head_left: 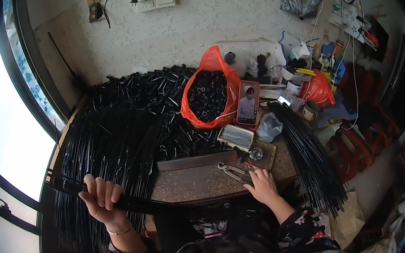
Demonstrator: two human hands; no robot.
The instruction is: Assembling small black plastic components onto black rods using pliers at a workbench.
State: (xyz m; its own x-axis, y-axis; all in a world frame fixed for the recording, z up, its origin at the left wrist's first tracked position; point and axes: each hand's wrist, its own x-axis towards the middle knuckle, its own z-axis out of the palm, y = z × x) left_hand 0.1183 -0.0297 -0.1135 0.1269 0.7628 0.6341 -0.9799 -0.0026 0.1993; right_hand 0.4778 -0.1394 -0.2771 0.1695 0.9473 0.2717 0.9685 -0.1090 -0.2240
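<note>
My left hand (101, 198) is closed around a thick bundle of long black rods (136, 204) that runs from the left edge of the table toward my lap. My right hand (263, 186) rests at the table's front edge with its fingers on the handle of a pair of metal pliers (234, 170). The pliers lie on the speckled worktop (196, 182).
A big heap of black rods (109, 148) and short black tubes (157, 89) covers the left and back. An orange bag of small black parts (207, 95), a propped phone (248, 102), another rod bundle (310, 156) and clutter stand to the right.
</note>
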